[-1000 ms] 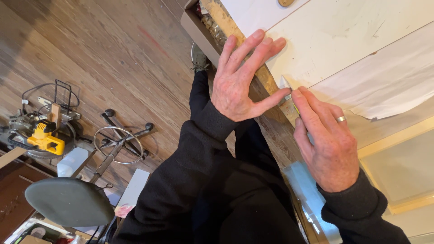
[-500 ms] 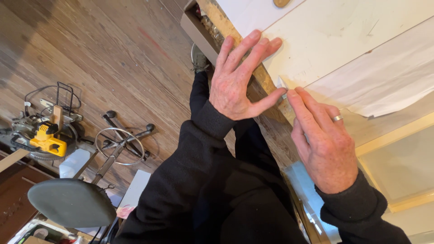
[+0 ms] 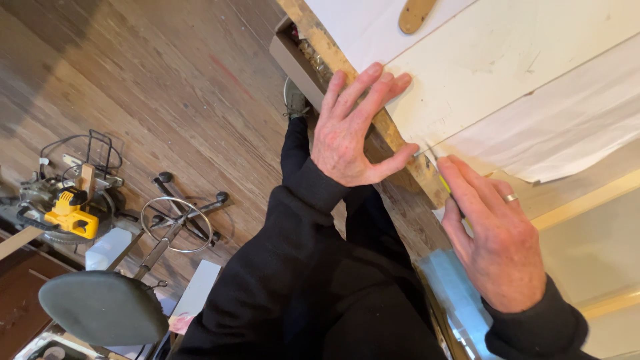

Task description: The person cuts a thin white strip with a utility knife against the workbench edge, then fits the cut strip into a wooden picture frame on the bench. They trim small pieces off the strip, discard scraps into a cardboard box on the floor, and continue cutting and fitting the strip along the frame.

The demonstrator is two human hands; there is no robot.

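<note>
Half-hidden under the right hand [image 3: 497, 243], a yellow tool [image 3: 443, 183].

The left hand [image 3: 350, 137] is lying flat at upper centre of the frame, fingers spread, thumb stretching rightward. The right hand [image 3: 497, 237] is sitting lower right, fingers curled and pointing up-left, a ring showing, both wrists in dark sleeves

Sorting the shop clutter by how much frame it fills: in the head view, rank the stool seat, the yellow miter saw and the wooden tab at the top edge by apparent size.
1. stool seat, nearer the camera
2. yellow miter saw
3. wooden tab, partly cropped
</note>
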